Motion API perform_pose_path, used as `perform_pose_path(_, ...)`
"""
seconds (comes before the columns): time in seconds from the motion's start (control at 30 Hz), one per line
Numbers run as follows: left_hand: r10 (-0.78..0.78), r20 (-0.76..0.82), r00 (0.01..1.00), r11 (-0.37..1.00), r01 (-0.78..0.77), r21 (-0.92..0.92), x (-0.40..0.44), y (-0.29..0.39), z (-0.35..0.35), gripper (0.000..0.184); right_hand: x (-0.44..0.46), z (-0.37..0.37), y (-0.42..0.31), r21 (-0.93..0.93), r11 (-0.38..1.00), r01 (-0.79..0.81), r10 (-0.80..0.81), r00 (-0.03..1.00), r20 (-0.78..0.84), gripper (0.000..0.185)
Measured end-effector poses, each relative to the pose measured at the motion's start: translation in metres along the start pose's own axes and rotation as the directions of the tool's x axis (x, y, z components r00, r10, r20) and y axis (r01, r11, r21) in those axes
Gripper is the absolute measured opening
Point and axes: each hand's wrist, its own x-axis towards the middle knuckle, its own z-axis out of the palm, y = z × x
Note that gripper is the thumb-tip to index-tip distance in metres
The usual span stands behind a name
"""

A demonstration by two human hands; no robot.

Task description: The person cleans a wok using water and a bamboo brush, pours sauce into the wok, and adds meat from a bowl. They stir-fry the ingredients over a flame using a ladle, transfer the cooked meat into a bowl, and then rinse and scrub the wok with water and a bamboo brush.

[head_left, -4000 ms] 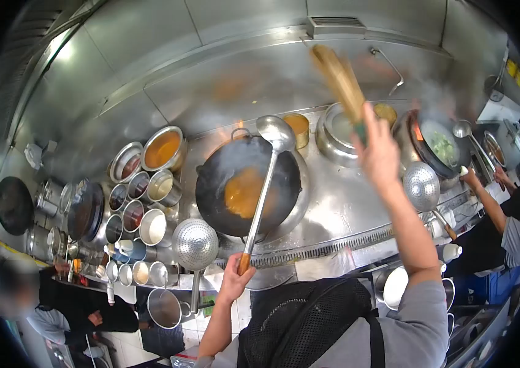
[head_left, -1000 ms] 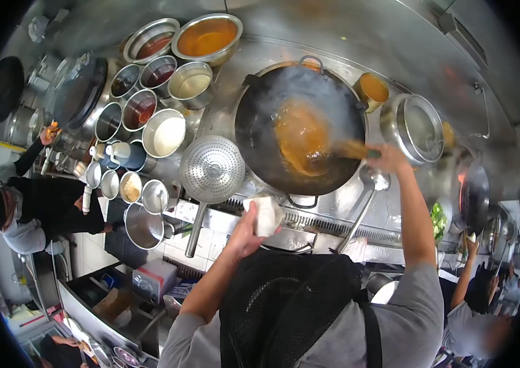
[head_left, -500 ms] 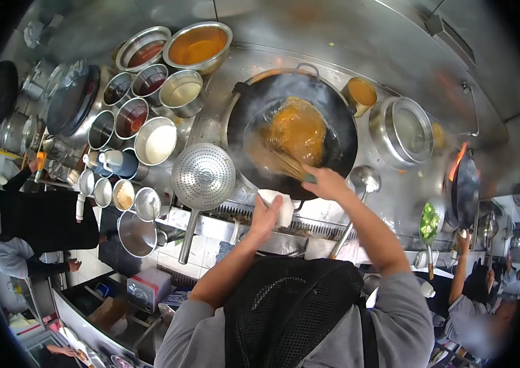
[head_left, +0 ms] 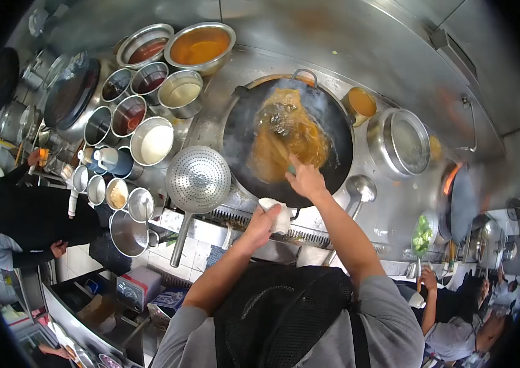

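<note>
A large black wok (head_left: pixel 241 162) holds swirling brown liquid (head_left: pixel 309 138), and steam rises from it. My right hand (head_left: pixel 306 178) reaches over the wok's near side, closed round the handle of a bamboo wok brush (head_left: pixel 280 149). The brush's bristle end is blurred and partly under the liquid. At the wok's near rim my left hand (head_left: pixel 261 226) is closed on a folded white cloth (head_left: pixel 277 216). Left of the wok lies a perforated strainer (head_left: pixel 198 179), its handle toward me. A steel ladle (head_left: pixel 361 189) rests to the right.
Several metal pots of sauces and powders stand at left, including a bowl of orange liquid (head_left: pixel 200 48). A lidded steel pot (head_left: pixel 398 142) and a can (head_left: pixel 361 103) stand right of the wok. A co-worker's hand (head_left: pixel 429 279) grips a ladle of greens (head_left: pixel 422 236) at right; another person (head_left: pixel 36 218) stands left.
My right hand has moved farther into the wok with the brush, and the liquid has spread and churned up. My left hand stays at the rim. The right-hand co-worker now grips the ladle of greens.
</note>
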Motion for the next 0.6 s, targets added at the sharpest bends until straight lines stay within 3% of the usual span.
perform_pose_path(0.07, 0.001, 0.026, 1.0, 1.0, -0.001, 0.001, 0.0, -0.001, -0.003, 0.026, -0.036, -0.017, 0.015, 0.01, 0.979, 0.206, -0.206, 0.973, 0.101, 0.069)
perform_pose_path(0.2, 0.055, 0.03, 0.998, 0.999, -0.055, 0.002, -0.002, -0.003, -0.004, 0.03, -0.043, -0.051, 0.097, -0.337, 0.937, 0.092, -0.03, 0.982, 0.185, 0.069)
perform_pose_path(0.27, -0.003, 0.034, 0.999, 0.999, 0.005, -0.033, -0.004, 0.004, -0.005, 0.032, -0.018, -0.07, 0.119, -0.392, 0.92, -0.012, 0.027, 0.999, 0.032, 0.068)
perform_pose_path(0.37, -0.071, 0.057, 0.996, 0.995, 0.075, -0.072, -0.003, 0.006, -0.013, 0.035, 0.055, -0.053, 0.113, -0.103, 0.994, -0.023, 0.016, 0.997, -0.076, 0.068)
perform_pose_path(0.47, -0.083, 0.079, 0.993, 0.994, 0.089, -0.069, -0.005, 0.012, -0.009, 0.036, 0.095, -0.007, 0.053, 0.226, 0.974, -0.001, 0.039, 0.986, -0.164, 0.066)
perform_pose_path(0.53, -0.096, 0.074, 0.993, 0.994, 0.1, -0.051, -0.005, 0.014, -0.008, 0.036, 0.074, -0.011, 0.001, 0.415, 0.909, -0.034, 0.058, 0.997, -0.046, 0.07)
perform_pose_path(0.6, -0.068, 0.061, 0.996, 0.995, 0.072, -0.069, -0.002, 0.009, -0.01, 0.034, 0.056, 0.006, -0.014, 0.419, 0.908, 0.021, -0.024, 1.0, 0.004, 0.073)
